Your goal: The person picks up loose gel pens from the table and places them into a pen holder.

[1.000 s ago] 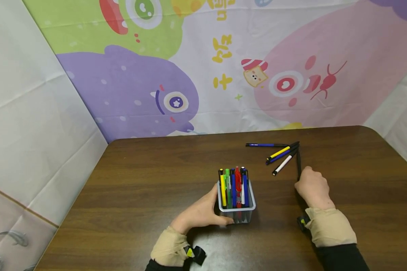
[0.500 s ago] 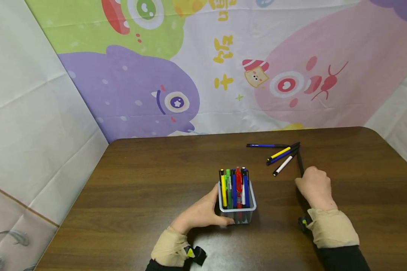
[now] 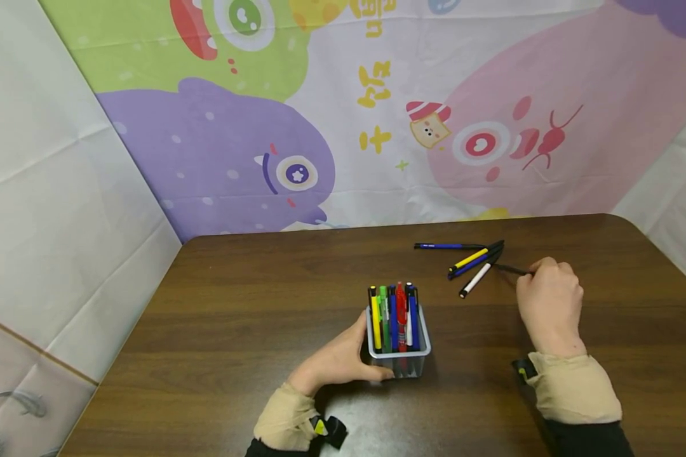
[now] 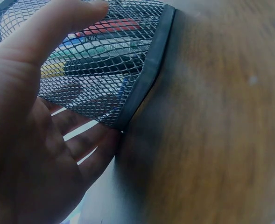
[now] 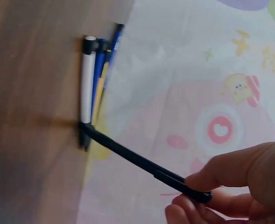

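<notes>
Pinching a black pen (image 5: pixel 137 161), the right hand (image 3: pixel 551 304) is near some loose pens (image 3: pixel 471 258); the left hand (image 3: pixel 334 357) hugs the pen cup (image 3: pixel 427 333).

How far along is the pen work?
Done, it seems: several pens standing in the mesh holder, which the left hand grips. In hand: a black pen, pinched by the right hand. Probably left: the white pen, yellow pen and two blue pens lying on the table.
</notes>
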### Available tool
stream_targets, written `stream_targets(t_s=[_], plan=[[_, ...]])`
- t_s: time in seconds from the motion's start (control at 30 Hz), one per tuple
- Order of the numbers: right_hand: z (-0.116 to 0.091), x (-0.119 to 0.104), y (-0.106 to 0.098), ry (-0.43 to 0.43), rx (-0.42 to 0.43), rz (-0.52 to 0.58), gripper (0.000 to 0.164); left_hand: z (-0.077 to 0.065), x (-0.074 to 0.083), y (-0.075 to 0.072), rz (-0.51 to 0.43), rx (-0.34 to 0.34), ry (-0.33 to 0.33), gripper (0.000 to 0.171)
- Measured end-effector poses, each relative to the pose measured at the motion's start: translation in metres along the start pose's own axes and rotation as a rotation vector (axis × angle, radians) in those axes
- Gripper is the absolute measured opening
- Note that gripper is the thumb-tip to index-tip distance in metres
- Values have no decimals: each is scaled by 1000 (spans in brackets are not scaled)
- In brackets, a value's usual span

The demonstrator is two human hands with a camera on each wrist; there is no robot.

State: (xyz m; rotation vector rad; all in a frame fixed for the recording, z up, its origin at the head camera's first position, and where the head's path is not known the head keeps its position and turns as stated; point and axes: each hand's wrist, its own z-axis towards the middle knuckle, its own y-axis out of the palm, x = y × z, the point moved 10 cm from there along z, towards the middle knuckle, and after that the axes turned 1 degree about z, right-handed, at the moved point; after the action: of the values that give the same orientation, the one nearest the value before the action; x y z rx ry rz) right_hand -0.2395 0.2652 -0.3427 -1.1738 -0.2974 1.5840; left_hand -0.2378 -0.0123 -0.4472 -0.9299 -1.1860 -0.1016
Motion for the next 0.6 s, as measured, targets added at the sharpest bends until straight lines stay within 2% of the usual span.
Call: stream_targets(t_s=[0.4, 0.6], plan=[[-1, -31, -41, -95, 256, 156, 18, 0, 0, -1, 12, 2, 1, 103], [-4, -44, -54, -110, 288, 228, 22, 0, 1, -1, 3, 0, 4, 103]])
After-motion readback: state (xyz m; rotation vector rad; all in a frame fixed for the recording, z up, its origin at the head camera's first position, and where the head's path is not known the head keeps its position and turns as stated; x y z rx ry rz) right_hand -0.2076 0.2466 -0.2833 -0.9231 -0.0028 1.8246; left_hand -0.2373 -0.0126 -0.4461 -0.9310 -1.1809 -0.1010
